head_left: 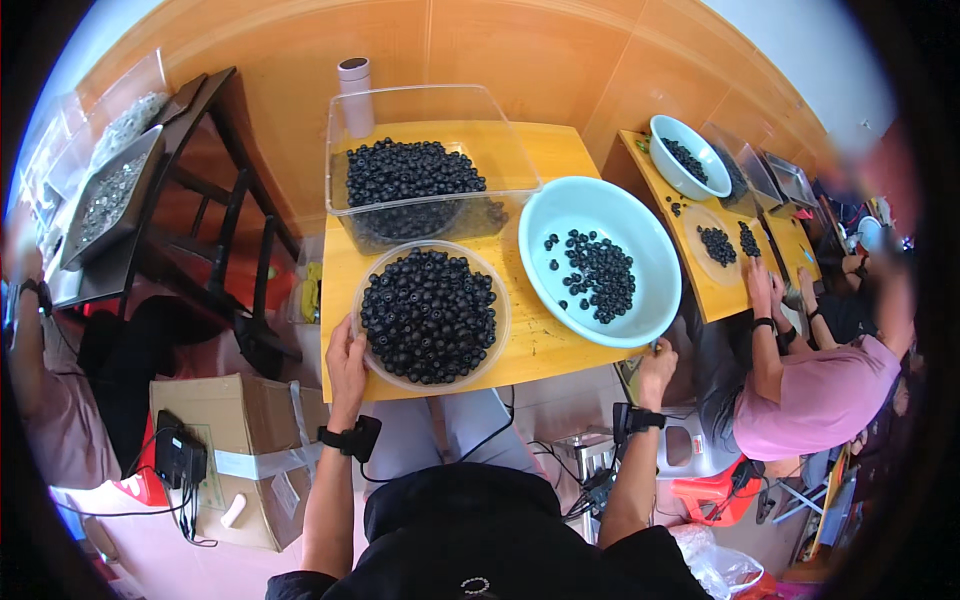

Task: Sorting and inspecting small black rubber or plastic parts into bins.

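Note:
My left hand (347,368) grips the left edge of a shallow round clear tray (505,322) at the front of the yellow table (556,160). The tray is heaped with black beads (428,315), round with small holes. My right hand (656,372) is closed on the lower right rim of a light blue basin (545,225), which reaches the table's right edge. A loose layer of black beads (605,275) lies in that basin, mostly right of its middle. Behind the tray stands a clear rectangular bin (515,185) partly filled with more black beads (410,172).
A pink flask (356,100) stands behind the bin. On the right, a person in pink (815,400) handles beads at another yellow table (640,160) with a blue basin (722,180). A taped cardboard box (225,410) and dark rack (190,180) stand left; a cable crosses near my legs.

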Tool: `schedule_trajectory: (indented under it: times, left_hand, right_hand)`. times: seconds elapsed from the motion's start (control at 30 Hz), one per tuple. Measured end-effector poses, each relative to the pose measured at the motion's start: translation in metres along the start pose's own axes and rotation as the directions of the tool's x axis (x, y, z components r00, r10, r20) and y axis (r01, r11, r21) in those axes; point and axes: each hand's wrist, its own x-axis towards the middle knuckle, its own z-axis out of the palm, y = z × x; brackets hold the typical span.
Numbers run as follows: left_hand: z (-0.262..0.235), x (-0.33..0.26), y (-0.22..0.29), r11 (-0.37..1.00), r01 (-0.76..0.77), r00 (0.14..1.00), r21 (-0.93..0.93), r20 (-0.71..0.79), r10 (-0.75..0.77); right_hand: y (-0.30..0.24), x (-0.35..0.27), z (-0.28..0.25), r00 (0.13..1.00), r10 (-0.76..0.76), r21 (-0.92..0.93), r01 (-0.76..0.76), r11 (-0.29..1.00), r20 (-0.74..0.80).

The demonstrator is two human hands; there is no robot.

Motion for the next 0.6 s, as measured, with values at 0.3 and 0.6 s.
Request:
schedule_trajectory:
  times: [0.3, 0.6]
  left_hand:
    - [-0.020, 0.040, 0.057, 0.998, -0.048, 0.982, 0.037, -0.179, 0.054]
    - [0.002, 0.136, 0.124, 0.593, -0.502, 0.843, 0.630, 0.202, 0.498]
  right_hand:
    - [-0.031, -0.055, -0.065, 0.964, 0.095, 0.720, 0.118, 0.683, -0.248]
    - [-0.117, -0.106, -0.076, 0.880, -0.463, 0.399, 0.466, 0.790, -0.110]
